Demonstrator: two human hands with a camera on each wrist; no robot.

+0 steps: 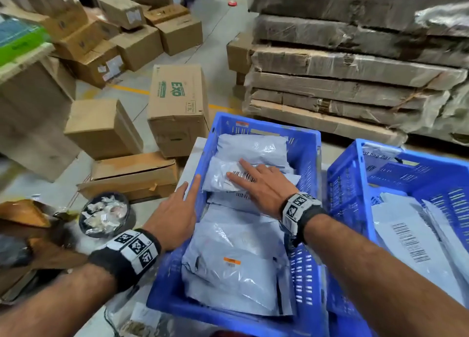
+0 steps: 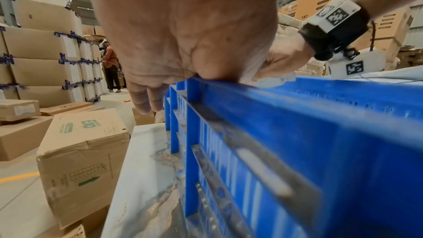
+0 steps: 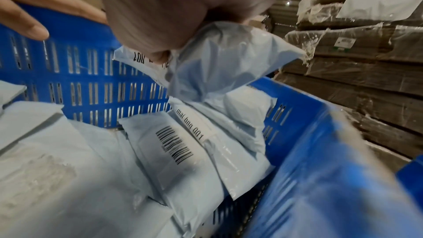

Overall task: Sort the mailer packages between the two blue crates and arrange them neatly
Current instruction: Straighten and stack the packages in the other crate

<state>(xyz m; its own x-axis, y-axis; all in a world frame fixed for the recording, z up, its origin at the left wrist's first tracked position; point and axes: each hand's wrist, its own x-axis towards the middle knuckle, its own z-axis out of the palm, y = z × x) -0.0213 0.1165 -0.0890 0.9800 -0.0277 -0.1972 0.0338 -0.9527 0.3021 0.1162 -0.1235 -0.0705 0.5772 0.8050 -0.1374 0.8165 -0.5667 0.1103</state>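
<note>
Warehouse floor with cardboard boxes [image 1: 104, 127] at ten o'clock. We rest our flat left hand [image 1: 175, 217] on the left crate [image 1: 175, 293] rim; our right hand [image 1: 264, 184], fingers straight, presses a mailer [image 1: 223, 174] inside. Right crate [image 1: 342, 197] at three o'clock holds more mailers [image 1: 406, 240].

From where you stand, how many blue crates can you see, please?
2. One crate sits under both hands, full of mailers; the other crate stands beside it on the right, partly out of frame.
</note>
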